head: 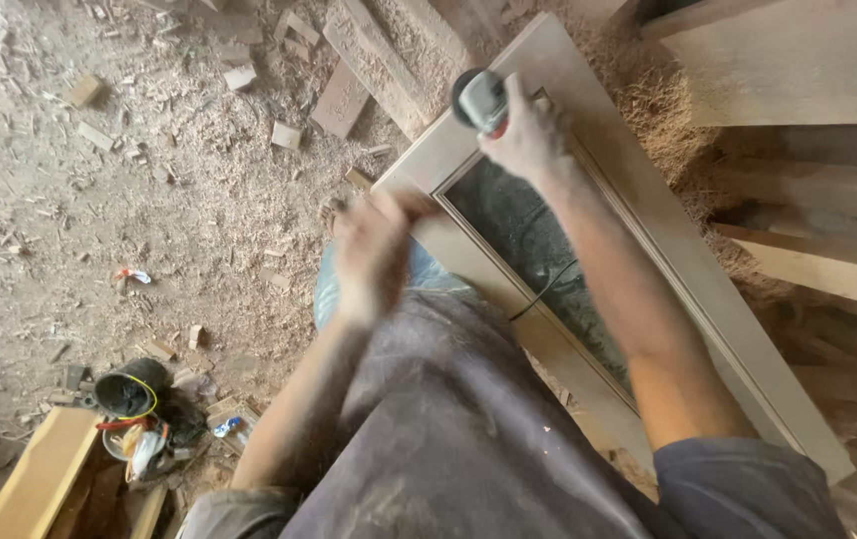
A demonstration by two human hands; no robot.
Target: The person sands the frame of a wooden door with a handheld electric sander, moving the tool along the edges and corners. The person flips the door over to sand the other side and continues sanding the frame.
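Note:
My right hand grips a small grey power sander with a dark round head, held against the top rail of a pale wooden door frame that slants across the view. The tool's black cord hangs down across the frame's dark opening. My left hand is blurred and hovers over the frame's lower left corner, fingers bent, with nothing visible in it. My dusty dark apron fills the bottom middle.
Sawdust and wood offcuts cover the floor at left. A plank lies near the frame's top. A dark round can and clutter sit bottom left beside a yellowish board. Stacked planks stand at right.

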